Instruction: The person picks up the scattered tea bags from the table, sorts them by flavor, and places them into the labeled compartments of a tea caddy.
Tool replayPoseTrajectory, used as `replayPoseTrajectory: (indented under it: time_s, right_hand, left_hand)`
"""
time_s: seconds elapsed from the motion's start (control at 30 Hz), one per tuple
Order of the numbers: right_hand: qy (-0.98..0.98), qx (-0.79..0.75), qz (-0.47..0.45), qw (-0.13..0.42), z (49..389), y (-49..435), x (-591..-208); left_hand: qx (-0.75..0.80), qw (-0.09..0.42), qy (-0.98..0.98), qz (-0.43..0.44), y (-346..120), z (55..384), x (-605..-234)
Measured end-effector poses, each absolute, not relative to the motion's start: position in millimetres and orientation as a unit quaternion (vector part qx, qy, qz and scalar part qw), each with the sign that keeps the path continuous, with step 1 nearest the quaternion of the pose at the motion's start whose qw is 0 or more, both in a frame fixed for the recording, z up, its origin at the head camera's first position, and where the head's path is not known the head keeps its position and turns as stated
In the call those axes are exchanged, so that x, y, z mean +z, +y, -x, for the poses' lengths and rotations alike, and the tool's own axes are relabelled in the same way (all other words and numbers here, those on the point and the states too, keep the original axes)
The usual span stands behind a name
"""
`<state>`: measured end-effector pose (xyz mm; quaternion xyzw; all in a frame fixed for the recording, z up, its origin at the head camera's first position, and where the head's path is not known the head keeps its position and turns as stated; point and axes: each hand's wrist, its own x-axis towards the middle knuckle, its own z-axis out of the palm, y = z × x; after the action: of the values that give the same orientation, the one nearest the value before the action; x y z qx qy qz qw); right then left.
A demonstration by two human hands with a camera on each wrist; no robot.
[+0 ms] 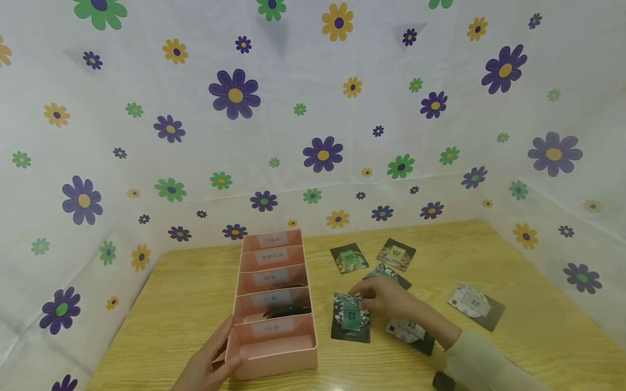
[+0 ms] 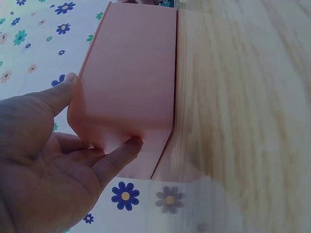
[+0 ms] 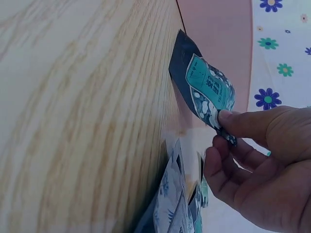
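Note:
My right hand (image 1: 391, 300) pinches the upper edge of a dark sachet with a teal label (image 1: 349, 330). In the right wrist view that sachet (image 3: 210, 85) is tilted up off the wood, thumb on its printed face. Left of it stands a long pink divided box (image 1: 279, 359) with paper labels on its inner walls. My left hand (image 1: 209, 355) grips the box's near left corner, thumb at the front and fingers along the side. A dark sachet (image 1: 288, 311) lies in the second compartment from the front.
Right of the box lie more sachets: a green-labelled one (image 1: 349, 259), a yellow-labelled one (image 1: 397, 254), a patterned one (image 1: 388, 272) partly behind my right hand, a grey-white one (image 1: 411, 331) under my forearm, and another (image 1: 475, 305) farther right. Flower-print cloth (image 1: 293, 108) encloses the wooden table (image 1: 186, 304).

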<state>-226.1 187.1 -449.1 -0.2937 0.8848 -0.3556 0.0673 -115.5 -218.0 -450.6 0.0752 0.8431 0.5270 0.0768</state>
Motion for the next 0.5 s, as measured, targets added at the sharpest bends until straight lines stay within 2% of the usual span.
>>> replayPoseTrajectory:
  time_s: [0.5]
  right_hand:
    - [0.87, -0.41, 0.26, 0.086, 236.0, 190.5, -426.9]
  left_hand:
    - [0.532, 0.074, 0.84, -0.075, -217.6, 115.7, -450.6]
